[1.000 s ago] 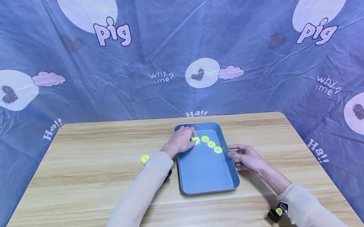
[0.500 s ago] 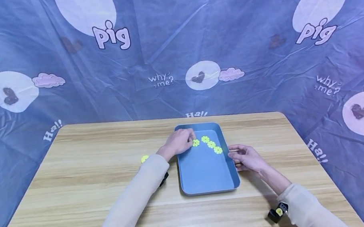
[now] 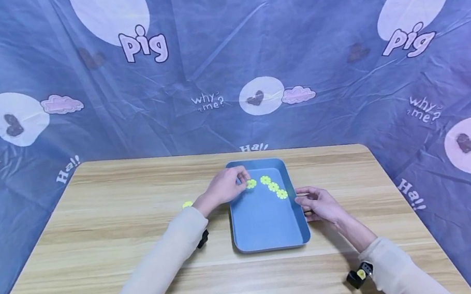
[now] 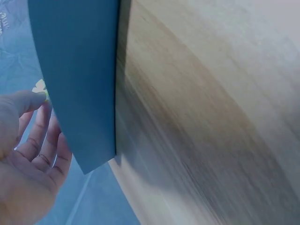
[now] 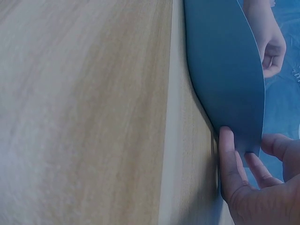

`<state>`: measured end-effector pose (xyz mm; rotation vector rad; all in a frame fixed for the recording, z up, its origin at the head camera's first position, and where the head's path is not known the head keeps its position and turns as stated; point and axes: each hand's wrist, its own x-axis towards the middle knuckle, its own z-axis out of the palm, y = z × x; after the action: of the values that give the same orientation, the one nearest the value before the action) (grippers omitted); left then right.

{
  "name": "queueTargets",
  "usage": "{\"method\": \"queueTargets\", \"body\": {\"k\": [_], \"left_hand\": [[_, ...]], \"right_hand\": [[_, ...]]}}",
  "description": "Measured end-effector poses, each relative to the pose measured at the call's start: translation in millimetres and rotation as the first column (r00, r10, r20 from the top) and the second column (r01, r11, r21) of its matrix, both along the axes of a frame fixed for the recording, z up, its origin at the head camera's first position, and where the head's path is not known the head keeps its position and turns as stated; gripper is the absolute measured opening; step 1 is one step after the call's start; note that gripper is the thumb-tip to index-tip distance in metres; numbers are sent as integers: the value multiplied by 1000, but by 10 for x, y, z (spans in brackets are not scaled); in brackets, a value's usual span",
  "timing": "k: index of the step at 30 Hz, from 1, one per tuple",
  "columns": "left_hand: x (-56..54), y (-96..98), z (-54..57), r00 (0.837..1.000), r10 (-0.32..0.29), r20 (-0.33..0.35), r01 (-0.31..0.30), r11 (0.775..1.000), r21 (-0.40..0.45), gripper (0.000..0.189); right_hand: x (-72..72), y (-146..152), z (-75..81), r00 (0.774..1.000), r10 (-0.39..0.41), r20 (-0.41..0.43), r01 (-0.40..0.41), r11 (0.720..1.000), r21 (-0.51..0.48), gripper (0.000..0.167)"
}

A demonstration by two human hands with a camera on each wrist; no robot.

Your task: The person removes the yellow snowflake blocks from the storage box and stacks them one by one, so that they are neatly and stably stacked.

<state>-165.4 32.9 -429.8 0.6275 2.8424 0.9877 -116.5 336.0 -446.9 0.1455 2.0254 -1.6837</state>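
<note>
A shallow blue tray (image 3: 269,230) stands on the wooden table. Over its far left part, my left hand (image 3: 224,185) pinches a yellow flower-shaped disc (image 3: 251,184) between thumb and fingertips. In the left wrist view this disc (image 4: 40,86) peeks out above the thumb, mostly hidden behind the tray wall. Three similar yellow discs (image 3: 273,187) form a slanting row inside the tray, toward its right wall. My right hand (image 3: 321,205) holds that wall, thumb at the rim and fingers (image 5: 228,154) against the outside.
Another yellow disc (image 3: 187,204) lies on the table left of the tray, partly covered by the left sleeve (image 3: 162,270). A blue printed cloth (image 3: 203,68) hangs behind the table (image 3: 69,250). Each wrist wears a black camera (image 3: 358,277).
My left hand has drawn slightly left and back, the pinched disc moving with it away from the row. The left sleeve now covers more of the loose disc. My right hand stays put.
</note>
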Motion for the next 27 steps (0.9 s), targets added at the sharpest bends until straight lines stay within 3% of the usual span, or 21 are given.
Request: {"method": "queueTargets", "body": {"k": [13,27], "left_hand": [[241,-218,111,997,66,26,-69,980,185,9],[549,-596,146,978,193,73,-206,937,281,11]], "right_hand": [[44,79,8,1000,27,-2,-27,999,-17,59],[56,168,-8,999,41,-1,-41,999,5,53]]}}
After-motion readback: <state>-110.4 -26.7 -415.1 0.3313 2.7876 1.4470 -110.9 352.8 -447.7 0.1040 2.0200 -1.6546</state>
